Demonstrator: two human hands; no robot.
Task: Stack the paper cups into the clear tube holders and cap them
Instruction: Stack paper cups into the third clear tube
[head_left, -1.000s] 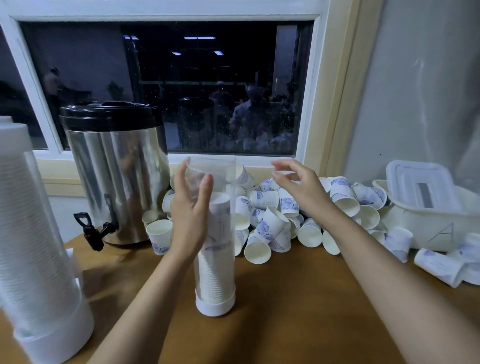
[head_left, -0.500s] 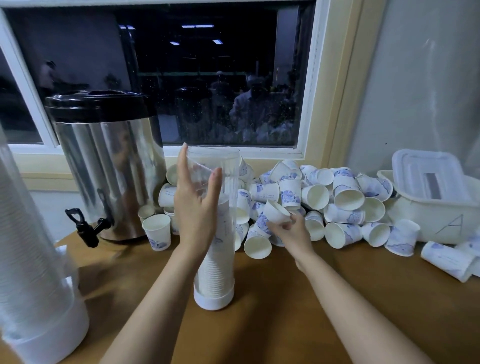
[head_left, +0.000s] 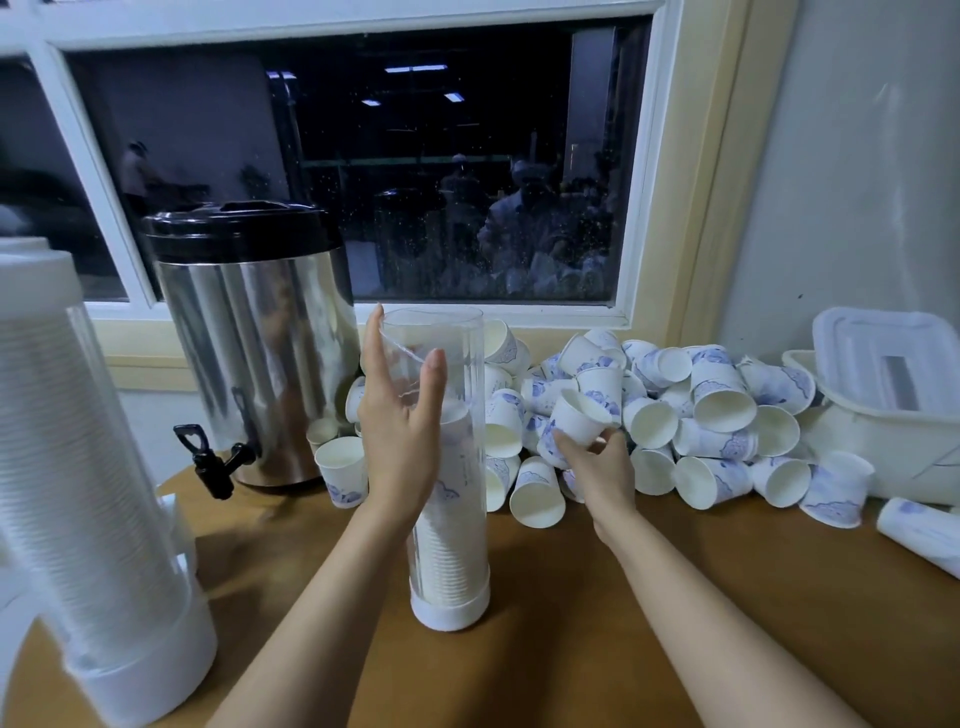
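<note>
A clear tube holder (head_left: 457, 364) stands upright on a white base at the table's middle, filled with stacked paper cups up to about two thirds. My left hand (head_left: 400, 431) rests against the tube's upper left side, fingers straight. My right hand (head_left: 597, 462) pinches one white paper cup with blue print (head_left: 579, 418), tilted, just right of the tube at the edge of the pile. A pile of loose paper cups (head_left: 701, 410) lies along the window sill behind it.
A steel drink dispenser (head_left: 254, 353) with a black lid and tap stands at the back left. A second, filled tube holder (head_left: 78, 493) stands at the near left. At the right is a white lidded plastic box (head_left: 893, 395). The wooden table (head_left: 597, 623) lies beneath.
My right hand came down from above the pile, took one cup and now holds it lifted beside the tube. My left hand stayed on the tube.
</note>
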